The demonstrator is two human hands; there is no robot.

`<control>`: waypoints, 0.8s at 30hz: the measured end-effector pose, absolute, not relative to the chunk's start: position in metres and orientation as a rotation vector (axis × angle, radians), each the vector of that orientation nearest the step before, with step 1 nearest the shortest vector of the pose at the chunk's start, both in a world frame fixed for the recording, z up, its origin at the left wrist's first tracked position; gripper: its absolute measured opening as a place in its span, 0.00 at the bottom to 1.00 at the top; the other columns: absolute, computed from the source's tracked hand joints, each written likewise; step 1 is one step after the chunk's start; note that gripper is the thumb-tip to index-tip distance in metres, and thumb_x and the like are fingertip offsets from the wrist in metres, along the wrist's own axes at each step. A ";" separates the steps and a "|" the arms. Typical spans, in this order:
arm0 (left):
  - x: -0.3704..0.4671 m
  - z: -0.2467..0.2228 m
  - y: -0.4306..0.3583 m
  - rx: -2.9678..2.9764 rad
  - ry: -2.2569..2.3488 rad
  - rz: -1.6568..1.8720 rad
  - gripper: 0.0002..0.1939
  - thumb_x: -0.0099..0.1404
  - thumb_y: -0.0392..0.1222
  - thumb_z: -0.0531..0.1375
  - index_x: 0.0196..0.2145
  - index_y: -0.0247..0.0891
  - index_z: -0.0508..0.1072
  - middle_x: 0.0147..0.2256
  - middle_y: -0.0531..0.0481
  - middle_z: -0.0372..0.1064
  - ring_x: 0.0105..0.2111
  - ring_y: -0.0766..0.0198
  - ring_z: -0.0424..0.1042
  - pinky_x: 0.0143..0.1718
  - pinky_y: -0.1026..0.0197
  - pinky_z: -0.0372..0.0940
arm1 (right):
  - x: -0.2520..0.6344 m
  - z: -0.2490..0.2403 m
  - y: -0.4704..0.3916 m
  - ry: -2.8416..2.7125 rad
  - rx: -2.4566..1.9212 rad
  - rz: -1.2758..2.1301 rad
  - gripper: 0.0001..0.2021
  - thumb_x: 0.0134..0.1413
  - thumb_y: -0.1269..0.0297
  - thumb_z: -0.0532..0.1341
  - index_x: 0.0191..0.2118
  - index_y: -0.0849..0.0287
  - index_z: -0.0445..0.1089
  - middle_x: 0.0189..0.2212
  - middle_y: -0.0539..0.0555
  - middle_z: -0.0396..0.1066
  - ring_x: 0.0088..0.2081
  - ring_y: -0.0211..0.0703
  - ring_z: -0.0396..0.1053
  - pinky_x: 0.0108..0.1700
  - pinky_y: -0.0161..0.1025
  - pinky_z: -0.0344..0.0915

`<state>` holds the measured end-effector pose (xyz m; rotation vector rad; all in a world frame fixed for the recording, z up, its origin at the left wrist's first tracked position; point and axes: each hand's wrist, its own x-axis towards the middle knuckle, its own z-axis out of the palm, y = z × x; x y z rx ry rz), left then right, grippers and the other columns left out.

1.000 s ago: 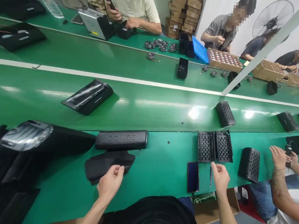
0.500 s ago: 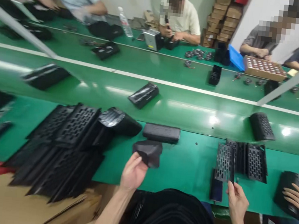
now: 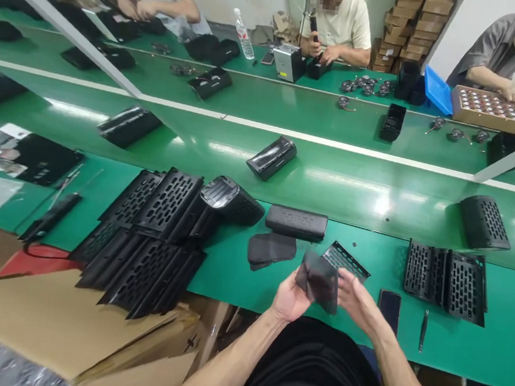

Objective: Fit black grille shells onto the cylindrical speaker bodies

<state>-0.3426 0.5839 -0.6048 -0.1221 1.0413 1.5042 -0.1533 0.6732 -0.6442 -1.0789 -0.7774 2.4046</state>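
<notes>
My left hand [image 3: 291, 296] holds a thin black mesh sheet [image 3: 319, 279], with the thumb on its left edge. At the sheet's right edge is my right hand [image 3: 357, 295], its fingers apart and slightly blurred. Just behind the hands a black slotted panel [image 3: 346, 261] lies on the green bench. More dark mesh sheets [image 3: 272, 250] lie to the left of it, in front of a closed black speaker casing [image 3: 297, 222].
Stacked slotted panels [image 3: 164, 208] cover the left part of the bench. On the right are more panels [image 3: 466, 285], a phone [image 3: 388, 311] and tweezers [image 3: 423, 330]. Black casings [image 3: 273, 158] stand on the green belt [image 3: 332, 185]. People sit across it.
My right hand has moved left, away from the panels on the right, to the mesh sheet. A slotted panel now lies behind my hands. My left hand has lifted one sheet towards me. The view has shifted.
</notes>
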 end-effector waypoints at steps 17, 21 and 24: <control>-0.363 -0.618 0.612 0.136 1.267 1.156 0.25 0.51 0.49 0.76 0.42 0.36 0.74 0.33 0.48 0.80 0.28 0.58 0.79 0.30 0.59 0.75 | -0.142 -0.658 0.662 -0.564 -1.355 2.148 0.22 0.38 0.48 0.80 0.37 0.54 0.77 0.32 0.53 0.80 0.31 0.46 0.75 0.35 0.41 0.71; -0.366 -0.627 0.614 0.219 1.309 1.099 0.25 0.52 0.50 0.75 0.42 0.36 0.73 0.31 0.48 0.80 0.25 0.59 0.78 0.28 0.59 0.74 | -0.143 -0.666 0.657 -0.551 -1.400 2.108 0.22 0.39 0.45 0.79 0.34 0.54 0.77 0.28 0.51 0.78 0.28 0.44 0.71 0.32 0.40 0.68; -0.370 -0.632 0.615 0.256 1.327 1.055 0.25 0.53 0.52 0.74 0.43 0.37 0.73 0.31 0.48 0.80 0.25 0.58 0.79 0.28 0.58 0.74 | -0.143 -0.668 0.658 -0.553 -1.433 2.085 0.23 0.38 0.44 0.79 0.33 0.55 0.78 0.28 0.51 0.77 0.27 0.42 0.69 0.31 0.38 0.66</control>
